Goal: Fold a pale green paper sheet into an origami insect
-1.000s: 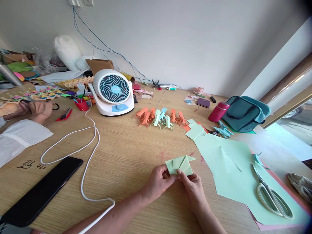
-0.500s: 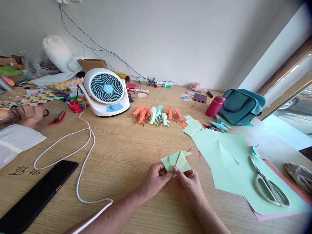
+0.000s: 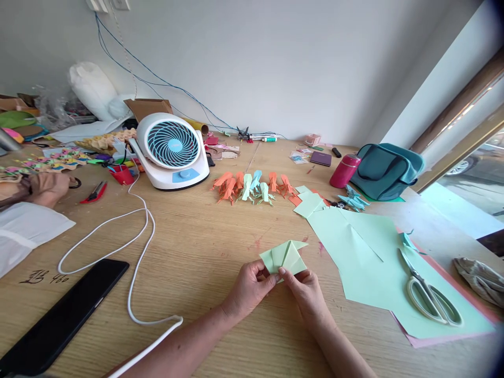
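A light green folded paper piece (image 3: pixel 286 255) lies on the wooden table (image 3: pixel 205 236) just ahead of me. My left hand (image 3: pixel 252 286) pinches its near left corner. My right hand (image 3: pixel 305 291) pinches the near edge beside it, fingertips touching the left hand's. A large light green sheet (image 3: pixel 366 257) lies flat to the right, on top of a pink sheet (image 3: pixel 441 344). White-handled scissors (image 3: pixel 427 294) rest on the green sheet.
A row of orange and blue folded paper figures (image 3: pixel 252 188) sits mid-table. A white desk fan (image 3: pixel 171 149) with a white cable (image 3: pixel 134 247) stands behind it. A black phone (image 3: pixel 63 315) lies near left. Another person's hand (image 3: pixel 45 188) rests far left. A teal bag (image 3: pixel 384 170) and pink bottle (image 3: pixel 344 170) stand right.
My view shifted slightly, so the whole table moved a little in the picture. Both hands keep their pinch on the folded green paper with hardly any motion.
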### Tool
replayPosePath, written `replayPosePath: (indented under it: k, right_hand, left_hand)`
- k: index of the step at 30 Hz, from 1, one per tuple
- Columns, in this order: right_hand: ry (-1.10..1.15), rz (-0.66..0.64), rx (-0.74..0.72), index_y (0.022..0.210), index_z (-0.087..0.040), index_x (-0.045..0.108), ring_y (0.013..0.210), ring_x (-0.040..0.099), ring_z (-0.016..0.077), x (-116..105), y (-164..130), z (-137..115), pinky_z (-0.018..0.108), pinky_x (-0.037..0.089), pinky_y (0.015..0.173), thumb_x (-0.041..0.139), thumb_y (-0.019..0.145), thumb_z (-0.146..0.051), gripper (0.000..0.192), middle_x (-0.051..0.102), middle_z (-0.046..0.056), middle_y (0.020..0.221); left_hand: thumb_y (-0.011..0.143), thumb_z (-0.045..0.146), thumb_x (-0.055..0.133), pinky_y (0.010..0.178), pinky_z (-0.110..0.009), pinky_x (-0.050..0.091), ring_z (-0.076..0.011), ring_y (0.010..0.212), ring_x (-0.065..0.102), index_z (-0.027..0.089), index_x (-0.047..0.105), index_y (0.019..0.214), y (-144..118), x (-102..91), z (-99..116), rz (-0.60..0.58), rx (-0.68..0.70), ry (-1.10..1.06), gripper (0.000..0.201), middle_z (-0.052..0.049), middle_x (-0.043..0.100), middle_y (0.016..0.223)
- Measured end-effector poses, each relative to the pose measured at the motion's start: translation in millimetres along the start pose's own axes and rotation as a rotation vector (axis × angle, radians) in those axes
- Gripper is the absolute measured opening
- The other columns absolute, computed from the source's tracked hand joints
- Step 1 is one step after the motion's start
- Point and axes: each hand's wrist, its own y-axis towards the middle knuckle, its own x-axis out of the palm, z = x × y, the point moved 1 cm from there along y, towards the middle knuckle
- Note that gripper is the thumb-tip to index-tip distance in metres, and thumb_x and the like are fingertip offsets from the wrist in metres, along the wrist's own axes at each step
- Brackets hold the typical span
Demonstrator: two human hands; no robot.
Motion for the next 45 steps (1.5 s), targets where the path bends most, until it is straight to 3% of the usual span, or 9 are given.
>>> replayPosePath:
  k: [7, 14, 20, 28, 36, 41, 45]
  right_hand:
    - [0.034, 0.053, -0.025, 0.067, -0.015, 0.069, 0.063, 0.058, 0.0169, 1, -1, 4, 0.028, 0.046, 0.063, 0.081, 0.069, -0.049, 0.036, 0.068, 0.005, 0.066]
    - [0.027, -0.027, -0.029, 0.067, -0.015, 0.069, 0.064, 0.059, 0.0179, 2, -2, 4, 0.029, 0.047, 0.064, 0.080, 0.071, -0.050, 0.036, 0.069, 0.006, 0.067]
    - [-0.006, 0.039, 0.003, 0.062, -0.014, 0.068, 0.056, 0.052, 0.0145, 4, -3, 2, 0.027, 0.042, 0.056, 0.084, 0.063, -0.047, 0.036, 0.065, 0.003, 0.060]
    - [0.005, -0.013, 0.000, 0.066, -0.016, 0.067, 0.065, 0.056, 0.0169, -1, -2, 2, 0.027, 0.045, 0.064, 0.083, 0.067, -0.038, 0.028, 0.066, 0.003, 0.065]
    - [0.012, -0.023, -0.002, 0.073, -0.016, 0.070, 0.067, 0.057, 0.0168, -4, -1, 4, 0.027, 0.045, 0.067, 0.080, 0.072, -0.043, 0.029, 0.068, 0.004, 0.070]
    - [-0.066, -0.166, 0.032, 0.070, -0.015, 0.066, 0.062, 0.048, 0.0128, -3, -4, -3, 0.025, 0.039, 0.059, 0.080, 0.071, -0.042, 0.031, 0.060, 0.000, 0.065]
    - [-0.149, -0.269, 0.079, 0.062, -0.017, 0.054, 0.056, 0.034, 0.0094, 0, -8, -7, 0.024, 0.028, 0.052, 0.076, 0.074, -0.042, 0.036, 0.047, -0.003, 0.058]
  left_hand:
    - [0.075, 0.044, 0.074, 0.043, -0.019, 0.029, -0.0071, 0.045, 0.039, 0.015, 0.055, 0.067, -1, 1.8, 0, -0.004, 0.013, -0.005, 0.035, 0.007, 0.041, 0.054]
    - [0.080, 0.038, 0.068, 0.047, -0.020, 0.028, -0.0073, 0.049, 0.039, 0.013, 0.060, 0.074, -3, 1.5, -4, -0.014, 0.050, 0.049, 0.026, 0.005, 0.044, 0.057]
    - [0.079, 0.035, 0.068, 0.049, -0.020, 0.028, -0.0082, 0.055, 0.037, 0.012, 0.060, 0.071, -3, 2.1, -3, 0.038, 0.072, 0.102, 0.026, 0.003, 0.044, 0.060]
    - [0.079, 0.038, 0.069, 0.047, -0.020, 0.027, -0.0071, 0.050, 0.037, 0.016, 0.052, 0.066, -5, 1.5, -3, -0.017, 0.015, 0.030, 0.031, 0.006, 0.041, 0.057]
    - [0.082, 0.043, 0.065, 0.049, -0.020, 0.032, -0.0085, 0.054, 0.040, 0.016, 0.056, 0.076, -4, -3.6, 8, -0.024, 0.043, 0.007, 0.029, 0.004, 0.045, 0.062]
    - [0.092, 0.052, 0.048, 0.055, -0.022, 0.038, -0.0116, 0.059, 0.045, 0.017, 0.055, 0.075, 1, -19.4, 19, 0.002, 0.065, -0.032, 0.040, 0.002, 0.050, 0.064]
    - [0.091, 0.056, 0.051, 0.053, -0.022, 0.028, -0.0094, 0.057, 0.032, 0.018, 0.040, 0.061, 3, -22.6, 16, 0.025, 0.103, 0.026, 0.050, 0.004, 0.034, 0.059]
